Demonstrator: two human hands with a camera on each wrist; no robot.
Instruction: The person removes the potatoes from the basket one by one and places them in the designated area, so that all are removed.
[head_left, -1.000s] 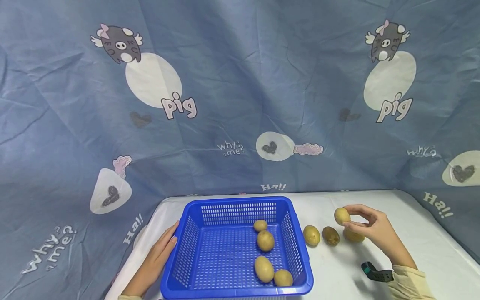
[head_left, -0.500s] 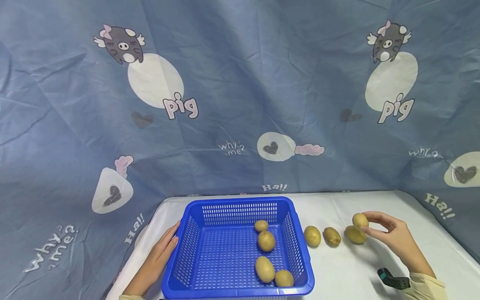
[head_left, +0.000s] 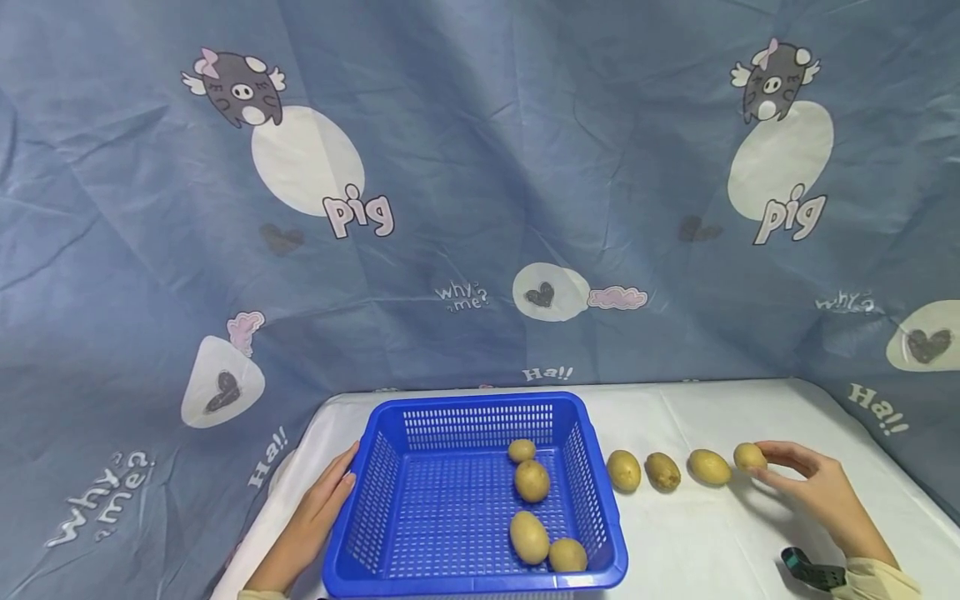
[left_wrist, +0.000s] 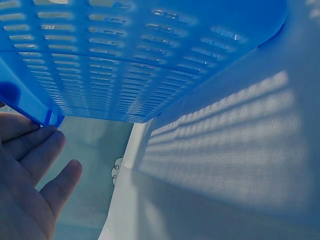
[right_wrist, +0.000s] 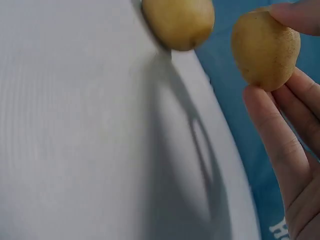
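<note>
A blue slotted basket (head_left: pixel 375 467) sits on the white table (head_left: pixel 675 550) with several potatoes (head_left: pixel 531 481) inside. My left hand (head_left: pixel 330 496) lies flat against the basket's left wall (left_wrist: pixel 125 60), its fingers (left_wrist: pixel 35 150) straight. Three potatoes (head_left: pixel 663 471) lie in a row to the right of the basket. At the row's right end my right hand (head_left: pixel 767 467) pinches a small potato (head_left: pixel 748 457) between thumb and fingers, low over the table. The right wrist view shows this potato (right_wrist: pixel 265 47) close beside its neighbour (right_wrist: pixel 177 20). I cannot tell whether it touches the table.
A blue printed cloth (head_left: pixel 480 208) hangs behind and around the table. The table's right edge (head_left: pixel 900 483) runs close to my right hand. A black wrist device (head_left: pixel 813 575) is on my right forearm. White tabletop (right_wrist: pixel 75 125) stretches in front of the potato row.
My right hand has carried the small potato rightward and down, past the third potato to the right end of the row. The left hand and the basket stayed put.
</note>
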